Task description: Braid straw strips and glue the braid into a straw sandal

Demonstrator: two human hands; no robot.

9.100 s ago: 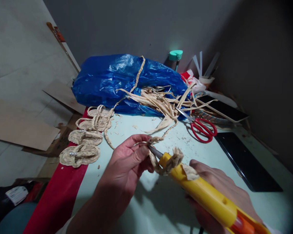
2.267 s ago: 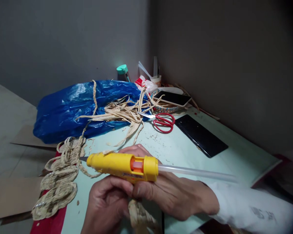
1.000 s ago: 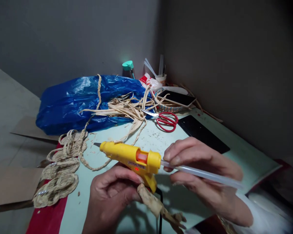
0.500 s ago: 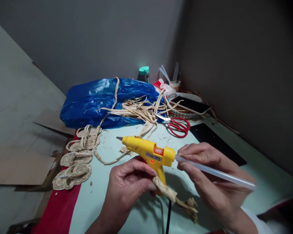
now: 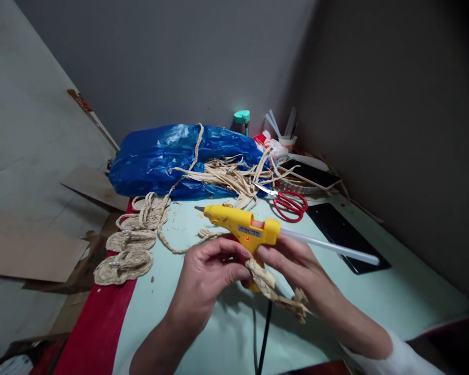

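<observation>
Yellow glue gun (image 5: 238,228), sticker unreadable to us, held just before the red scissors (image 5: 291,204); our left hand (image 5: 213,271) and right hand (image 5: 293,263) both close on its handle, braided straw strip (image 5: 277,294) pinched between.

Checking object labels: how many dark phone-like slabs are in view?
2. One slab lies on the table right of the red scissors; the other sits behind them among straw strips, which may hide more.
</observation>
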